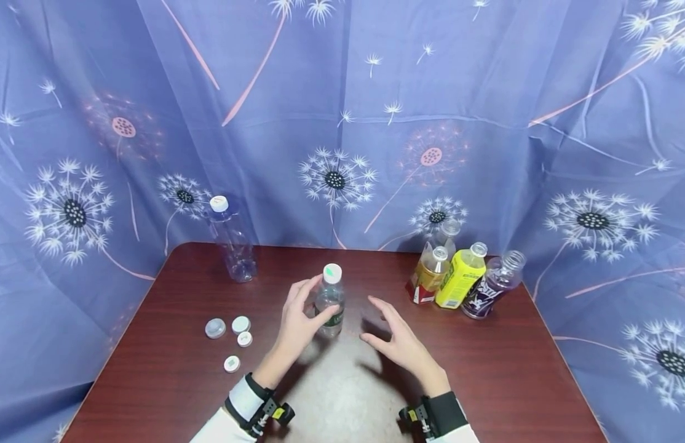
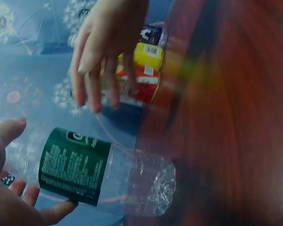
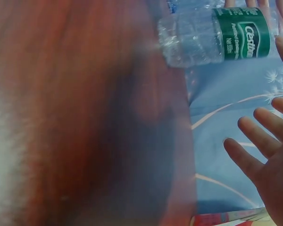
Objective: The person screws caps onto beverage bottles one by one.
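Observation:
A clear plastic bottle (image 1: 331,311) with a green label (image 2: 76,165) and a white cap (image 1: 332,274) stands upright near the middle of the table. My left hand (image 1: 300,317) holds it from the left, with the thumb across the front and the fingers around the far side. To the right of the bottle, my right hand (image 1: 400,344) is apart from it, fingers spread and nothing in them. In the right wrist view, the bottle (image 3: 193,40) lies beyond the spread fingers (image 3: 254,136) of that hand.
Several loose caps (image 1: 215,328) lie on the left of the brown table (image 1: 171,381). A tall clear bottle (image 1: 234,246) with a white cap stands behind them. Uncapped bottles cluster at the back right, including a yellow one (image 1: 460,277) and a purple-labelled one (image 1: 489,289). A blue curtain (image 1: 281,203) hangs behind.

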A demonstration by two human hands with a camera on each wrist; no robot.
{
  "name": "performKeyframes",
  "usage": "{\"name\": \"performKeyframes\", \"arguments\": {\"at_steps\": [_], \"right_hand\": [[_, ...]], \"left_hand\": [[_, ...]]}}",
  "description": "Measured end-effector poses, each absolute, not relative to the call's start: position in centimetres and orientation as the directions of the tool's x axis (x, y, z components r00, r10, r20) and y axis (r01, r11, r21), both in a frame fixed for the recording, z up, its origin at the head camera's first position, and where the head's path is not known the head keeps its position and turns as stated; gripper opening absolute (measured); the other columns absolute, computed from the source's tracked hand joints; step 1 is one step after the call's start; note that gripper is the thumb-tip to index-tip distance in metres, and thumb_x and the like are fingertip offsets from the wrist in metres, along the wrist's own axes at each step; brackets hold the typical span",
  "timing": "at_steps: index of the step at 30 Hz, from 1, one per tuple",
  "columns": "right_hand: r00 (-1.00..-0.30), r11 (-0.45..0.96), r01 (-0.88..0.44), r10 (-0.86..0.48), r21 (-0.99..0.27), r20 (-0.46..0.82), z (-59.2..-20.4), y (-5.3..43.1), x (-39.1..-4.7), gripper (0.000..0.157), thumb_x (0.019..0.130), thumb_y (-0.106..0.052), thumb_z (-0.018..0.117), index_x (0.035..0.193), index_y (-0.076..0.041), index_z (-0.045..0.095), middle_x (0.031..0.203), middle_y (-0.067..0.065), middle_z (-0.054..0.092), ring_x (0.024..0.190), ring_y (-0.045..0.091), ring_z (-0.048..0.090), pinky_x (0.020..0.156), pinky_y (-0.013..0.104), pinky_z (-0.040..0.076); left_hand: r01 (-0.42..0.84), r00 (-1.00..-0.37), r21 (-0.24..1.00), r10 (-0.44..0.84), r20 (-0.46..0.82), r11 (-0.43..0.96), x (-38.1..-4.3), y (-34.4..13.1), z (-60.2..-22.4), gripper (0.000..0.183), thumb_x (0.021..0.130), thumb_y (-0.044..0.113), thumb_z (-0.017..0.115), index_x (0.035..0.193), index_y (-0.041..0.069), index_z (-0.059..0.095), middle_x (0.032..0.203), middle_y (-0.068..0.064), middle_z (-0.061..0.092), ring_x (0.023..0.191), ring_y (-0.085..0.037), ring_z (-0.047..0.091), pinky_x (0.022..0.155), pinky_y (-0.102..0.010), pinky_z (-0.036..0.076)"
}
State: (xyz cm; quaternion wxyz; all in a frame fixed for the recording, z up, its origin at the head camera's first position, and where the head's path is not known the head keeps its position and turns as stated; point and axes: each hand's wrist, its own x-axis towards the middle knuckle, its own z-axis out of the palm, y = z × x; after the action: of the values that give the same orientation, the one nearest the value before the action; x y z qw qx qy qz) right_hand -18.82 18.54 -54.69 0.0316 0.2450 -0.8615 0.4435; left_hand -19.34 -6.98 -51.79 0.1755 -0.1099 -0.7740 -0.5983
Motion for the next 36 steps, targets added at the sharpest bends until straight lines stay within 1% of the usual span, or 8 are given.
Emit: {"name": "performKeyframes", "arguments": {"at_steps": [2,5,11,15,18,21,27,36], "right_hand": [[-0.887,0.492,-0.431,-0.384,-0.756,0.256,-55.1,18.7,-18.6,0.074,0.095,-0.025,0.079,0.157,-0.009,0.042,0.156,0.014,0.048,0.137,0.040,0.053,0.107,0.054,0.050],[-0.891,0.485,-0.423,-0.374,-0.765,0.256,-55.4,19.0,-18.4,0.071,0.095,-0.023,0.078,0.155,-0.008,0.044,0.155,0.015,0.049,0.135,0.042,0.054,0.106,0.055,0.050],[-0.878,0.492,-0.463,-0.369,-0.738,0.305,-56.0,19.4,-18.6,0.060,0.095,-0.021,0.077,0.148,-0.005,0.052,0.157,0.020,0.046,0.139,0.035,0.051,0.106,0.055,0.050],[-0.878,0.526,-0.469,-0.361,-0.710,0.313,-56.4,19.7,-18.6,0.053,0.096,-0.021,0.077,0.142,-0.004,0.058,0.156,0.021,0.046,0.140,0.034,0.050,0.109,0.057,0.047],[-0.877,0.547,-0.474,-0.361,-0.690,0.316,-56.6,19.9,-18.5,0.048,0.096,-0.020,0.076,0.138,-0.001,0.061,0.155,0.022,0.048,0.140,0.035,0.050,0.110,0.059,0.045],[-0.879,0.552,-0.471,-0.362,-0.688,0.311,-56.7,20.0,-18.4,0.046,0.097,-0.020,0.076,0.136,-0.001,0.062,0.155,0.023,0.048,0.140,0.036,0.050,0.110,0.060,0.044],[-0.889,0.556,-0.451,-0.354,-0.698,0.291,-56.8,20.0,-18.4,0.045,0.097,-0.023,0.075,0.136,-0.003,0.063,0.155,0.021,0.048,0.141,0.035,0.050,0.111,0.059,0.044],[-0.902,0.563,-0.421,-0.341,-0.711,0.265,-57.1,19.9,-18.4,0.039,0.099,-0.024,0.073,0.132,-0.005,0.065,0.155,0.021,0.049,0.140,0.037,0.051,0.110,0.060,0.044]], "left_hand": [[0.378,-0.910,0.883,-0.063,0.410,0.279,-19.8,-7.6,-51.7,0.067,0.083,0.011,0.089,0.144,0.012,0.061,0.130,-0.015,0.055,0.117,-0.035,0.060,0.093,-0.057,0.058],[0.377,-0.898,0.867,-0.101,0.428,0.325,-20.5,-8.6,-51.6,0.067,0.083,0.009,0.088,0.144,0.006,0.061,0.130,-0.018,0.054,0.115,-0.035,0.060,0.091,-0.055,0.059],[0.366,-0.878,0.827,-0.138,0.459,0.427,-22.4,-11.1,-51.1,0.068,0.083,0.010,0.089,0.143,0.001,0.060,0.132,-0.019,0.056,0.116,-0.032,0.060,0.084,-0.049,0.061],[0.356,-0.865,0.803,-0.156,0.477,0.478,-23.5,-12.6,-50.9,0.070,0.084,0.009,0.088,0.145,-0.004,0.056,0.129,-0.023,0.058,0.115,-0.036,0.061,0.085,-0.050,0.060],[0.339,-0.862,0.801,-0.178,0.475,0.494,-24.0,-13.5,-50.8,0.071,0.086,0.007,0.086,0.147,-0.006,0.052,0.128,-0.025,0.056,0.115,-0.038,0.060,0.085,-0.052,0.060],[0.309,-0.868,0.813,-0.204,0.453,0.494,-24.5,-14.4,-50.8,0.073,0.087,0.008,0.085,0.150,-0.005,0.048,0.131,-0.025,0.055,0.118,-0.039,0.058,0.084,-0.056,0.059],[0.273,-0.872,0.840,-0.249,0.422,0.469,-25.1,-15.7,-50.6,0.064,0.089,0.009,0.083,0.142,0.000,0.047,0.133,-0.024,0.053,0.125,-0.038,0.055,0.086,-0.060,0.057],[0.245,-0.821,0.846,-0.363,0.441,0.474,-25.7,-16.7,-50.8,0.061,0.089,0.010,0.084,0.141,0.003,0.054,0.130,-0.023,0.052,0.121,-0.037,0.055,0.088,-0.060,0.056]]}}
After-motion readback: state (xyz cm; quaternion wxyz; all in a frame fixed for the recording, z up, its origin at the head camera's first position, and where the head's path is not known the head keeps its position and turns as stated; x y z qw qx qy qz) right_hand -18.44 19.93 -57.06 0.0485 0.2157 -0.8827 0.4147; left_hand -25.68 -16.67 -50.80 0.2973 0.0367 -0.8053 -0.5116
